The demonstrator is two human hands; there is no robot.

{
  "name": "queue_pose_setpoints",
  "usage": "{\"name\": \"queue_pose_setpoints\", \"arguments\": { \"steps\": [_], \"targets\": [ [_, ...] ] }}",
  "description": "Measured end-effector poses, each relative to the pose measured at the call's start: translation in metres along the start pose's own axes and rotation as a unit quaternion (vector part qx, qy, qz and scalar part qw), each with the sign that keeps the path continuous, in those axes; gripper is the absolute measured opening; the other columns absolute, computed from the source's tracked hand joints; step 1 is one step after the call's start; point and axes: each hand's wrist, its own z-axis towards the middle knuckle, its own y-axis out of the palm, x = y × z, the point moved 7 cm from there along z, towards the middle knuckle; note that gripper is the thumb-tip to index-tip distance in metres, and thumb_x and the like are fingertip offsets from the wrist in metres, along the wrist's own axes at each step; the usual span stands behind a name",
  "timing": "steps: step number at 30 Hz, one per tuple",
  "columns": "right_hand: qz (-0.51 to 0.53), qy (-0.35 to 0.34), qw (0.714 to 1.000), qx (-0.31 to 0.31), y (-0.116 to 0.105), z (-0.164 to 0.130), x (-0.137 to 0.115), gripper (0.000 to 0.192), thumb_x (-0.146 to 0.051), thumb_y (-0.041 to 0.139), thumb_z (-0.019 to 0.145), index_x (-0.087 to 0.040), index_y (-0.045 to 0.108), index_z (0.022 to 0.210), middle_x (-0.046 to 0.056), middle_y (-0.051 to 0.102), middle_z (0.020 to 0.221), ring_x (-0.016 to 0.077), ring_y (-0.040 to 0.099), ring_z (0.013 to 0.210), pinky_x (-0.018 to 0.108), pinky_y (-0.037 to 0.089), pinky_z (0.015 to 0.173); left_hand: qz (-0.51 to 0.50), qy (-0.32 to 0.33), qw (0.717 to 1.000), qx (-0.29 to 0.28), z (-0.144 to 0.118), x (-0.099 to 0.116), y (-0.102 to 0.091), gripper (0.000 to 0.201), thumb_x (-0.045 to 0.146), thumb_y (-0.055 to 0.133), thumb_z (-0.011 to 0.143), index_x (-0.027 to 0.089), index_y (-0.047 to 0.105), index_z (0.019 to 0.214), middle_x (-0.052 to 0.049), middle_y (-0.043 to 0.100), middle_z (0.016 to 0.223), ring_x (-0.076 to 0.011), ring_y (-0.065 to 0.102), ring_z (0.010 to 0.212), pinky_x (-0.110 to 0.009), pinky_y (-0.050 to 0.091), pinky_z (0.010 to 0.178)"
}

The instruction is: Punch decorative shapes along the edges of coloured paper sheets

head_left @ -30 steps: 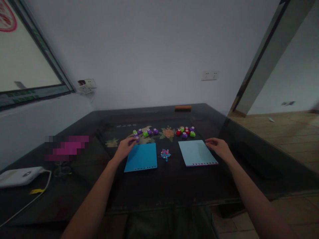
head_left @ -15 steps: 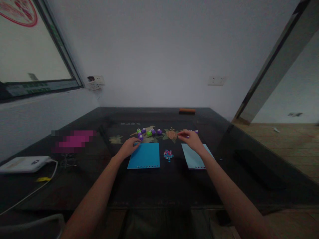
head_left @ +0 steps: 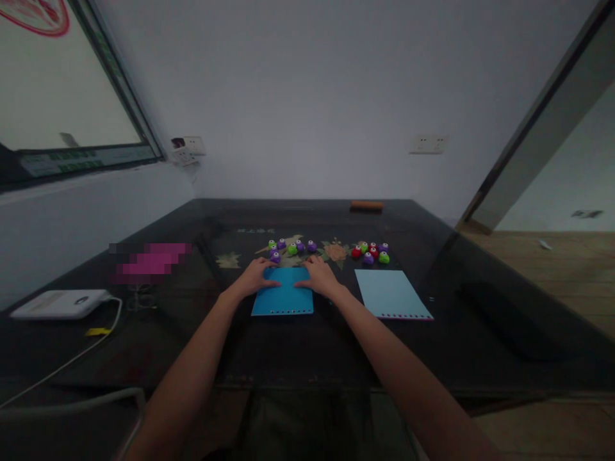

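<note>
A blue sheet [head_left: 284, 296] with a row of holes along its near edge lies flat on the dark table. My left hand [head_left: 254, 278] rests on its far left corner, thumb on the sheet and fingers stretched toward the far edge. At the far right corner my right hand [head_left: 321, 276] lies likewise, thumb pointing inward and fingers spread apart from it. Just past the left fingertips sit several small purple and green one-eyed figures [head_left: 293, 248]. My right wrist and forearm hide most of the small beads.
To the right lies a pale sheet [head_left: 394, 294] with holes along its near edge. Behind it stand several red, green and purple figures [head_left: 369, 252]. A brown roll [head_left: 366, 205] lies at the back. On the left are a white device [head_left: 60, 304] with a cable and a pink blurred item [head_left: 154, 259].
My right hand has moved left from over the pale sheet to the blue sheet's right corner. My left hand stays at the left corner, its thumb further inward. The view has shifted slightly.
</note>
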Motion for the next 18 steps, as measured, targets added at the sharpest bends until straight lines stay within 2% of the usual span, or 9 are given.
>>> {"name": "queue_pose_setpoints", "arguments": {
  "steps": [11, 18],
  "targets": [
    [0.031, 0.015, 0.999, 0.011, -0.0004, -0.0008, 0.0023, 0.062, -0.051, 0.071, 0.062, -0.017, 0.055, 0.111, 0.014, 0.048, 0.115, 0.0314, 0.044, 0.108, 0.043, 0.038, 0.084, 0.022, 0.002, 1.0, 0.002, 0.0017, 0.0023, -0.002, 0.06, 0.05, 0.069, 0.061, 0.018, 0.06, 0.111, -0.011, 0.051, 0.11, -0.0289, 0.045, 0.107, -0.04, 0.036, 0.093],
    [0.088, 0.02, 0.996, 0.028, -0.0011, -0.0004, 0.0018, 0.061, -0.035, 0.076, 0.059, -0.017, 0.049, 0.11, 0.011, 0.053, 0.111, 0.0268, 0.047, 0.105, 0.037, 0.039, 0.082, 0.023, 0.01, 1.0, 0.018, 0.0022, 0.0084, -0.006, 0.056, 0.043, 0.073, 0.059, 0.017, 0.056, 0.106, -0.011, 0.055, 0.11, -0.0282, 0.048, 0.105, -0.039, 0.038, 0.091]
  ]
}}
